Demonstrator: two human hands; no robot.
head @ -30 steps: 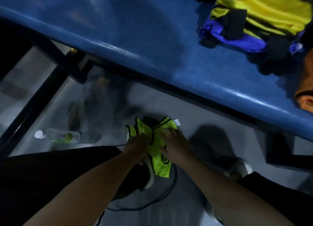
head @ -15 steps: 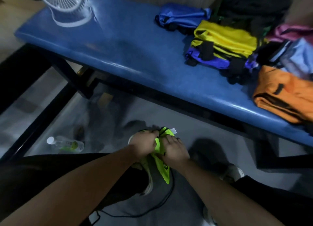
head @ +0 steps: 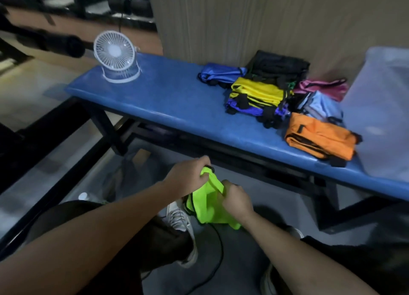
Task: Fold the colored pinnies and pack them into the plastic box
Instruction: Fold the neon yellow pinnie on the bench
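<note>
A neon green pinny [head: 208,204] with black trim hangs bunched in front of me, below the blue bench [head: 177,104]. My left hand [head: 188,175] grips its top edge, and my right hand [head: 235,200] grips it lower on the right. Folded pinnies lie on the bench's right half: blue [head: 219,72], black [head: 278,65], yellow [head: 256,91], pink [head: 321,88], light blue [head: 321,107] and orange [head: 318,137]. The translucent plastic box [head: 380,109] stands at the bench's right end.
A small white fan [head: 115,55] stands on the bench's left end. A water bottle [head: 85,197] lies on the grey floor at the left. My knees and white shoes [head: 179,217] are below, with a black cable [head: 217,257] running across the floor.
The view has tilted up, bringing in the fan, wall and box. Both hands have lifted the green pinny off my lap and bunched it tighter.
</note>
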